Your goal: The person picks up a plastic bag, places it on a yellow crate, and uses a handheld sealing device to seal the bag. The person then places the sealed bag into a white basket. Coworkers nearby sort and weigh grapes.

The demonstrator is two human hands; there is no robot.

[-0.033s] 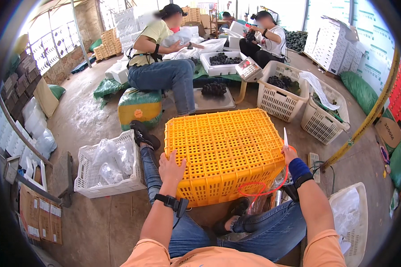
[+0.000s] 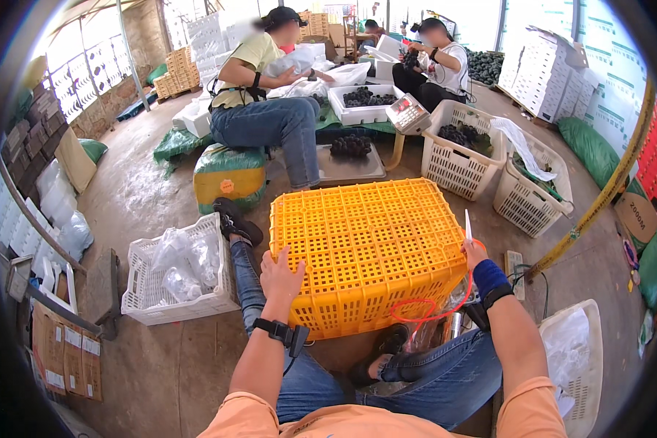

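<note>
Upside down or lidded, I cannot tell which, a yellow plastic crate (image 2: 365, 248) with a gridded top stands between my legs. My left hand (image 2: 282, 274) rests against its left edge, fingers spread and holding nothing. At the crate's right corner my right hand (image 2: 474, 254) is closed round a slender white pointed tool (image 2: 468, 223), its tip upward; the grip hides the rest of it. A red cord (image 2: 416, 319) runs from beside that hand and loops across the crate's front face.
On the left sits a white basket (image 2: 142, 303) of clear plastic bags. Beyond the crate, dark grapes (image 2: 350, 146) lie on a scale (image 2: 328, 166). Two white crates (image 2: 456, 164) stand right, near a yellow pole (image 2: 598, 208). Co-workers (image 2: 270, 109) sit ahead.
</note>
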